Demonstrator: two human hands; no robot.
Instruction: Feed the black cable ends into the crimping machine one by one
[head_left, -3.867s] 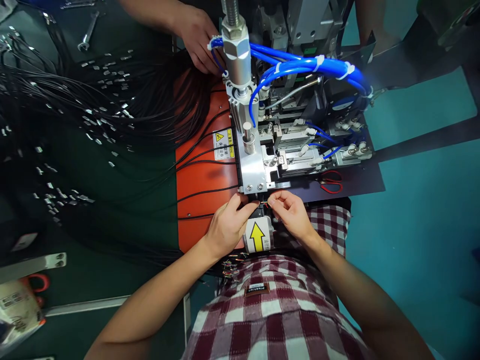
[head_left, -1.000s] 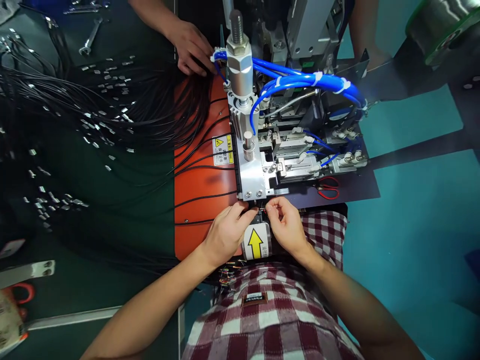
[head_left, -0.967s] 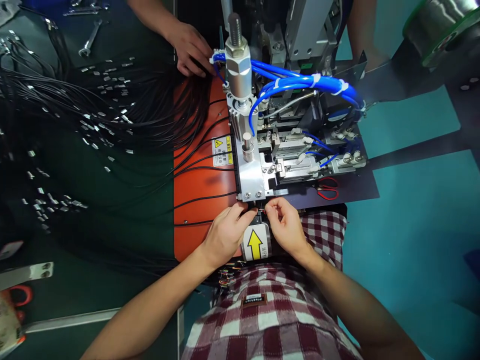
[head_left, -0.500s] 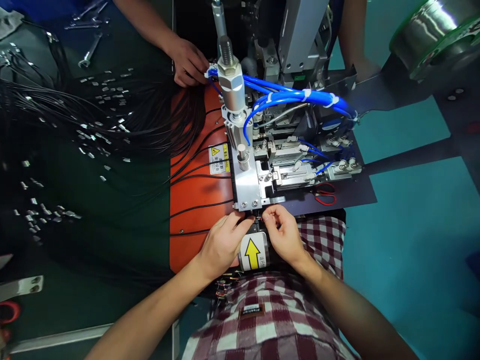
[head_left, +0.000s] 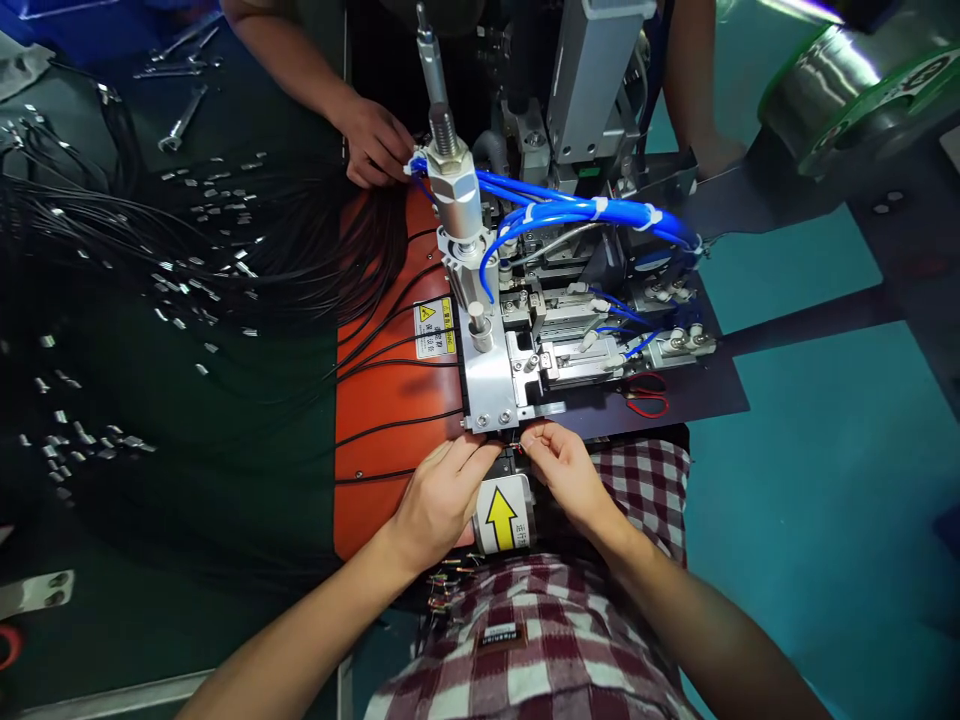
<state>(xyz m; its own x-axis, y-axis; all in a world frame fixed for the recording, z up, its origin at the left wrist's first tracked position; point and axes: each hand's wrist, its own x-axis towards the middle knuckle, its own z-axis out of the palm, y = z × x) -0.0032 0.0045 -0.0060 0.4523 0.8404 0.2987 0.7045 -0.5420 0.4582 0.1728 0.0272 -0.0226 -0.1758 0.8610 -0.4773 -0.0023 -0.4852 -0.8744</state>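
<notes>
My left hand (head_left: 442,490) is closed in a pinch at the front edge of the machine. A black cable (head_left: 375,480) runs across the orange plate (head_left: 371,515) into it. My right hand (head_left: 562,468) faces it from the right, thumb and forefinger pinched on the cable's thin wire ends, where a small reddish bit shows. Both sets of fingertips sit just below the silver machine head (head_left: 491,385). Under them is a label with a yellow arrow (head_left: 501,520). The fingers partly hide the wire ends.
Several black cables with shiny metal ends (head_left: 187,285) lie on the dark table at left, near wrenches (head_left: 182,118). Another person's hand (head_left: 375,142) rests at the machine's far side. Blue air hoses (head_left: 585,208), red-handled scissors (head_left: 649,395) and a wire spool (head_left: 855,95) are to the right.
The view has shifted slightly, so the machine appears a little lower and further left. Both my hands keep the same pinch at the same spot on the machine.
</notes>
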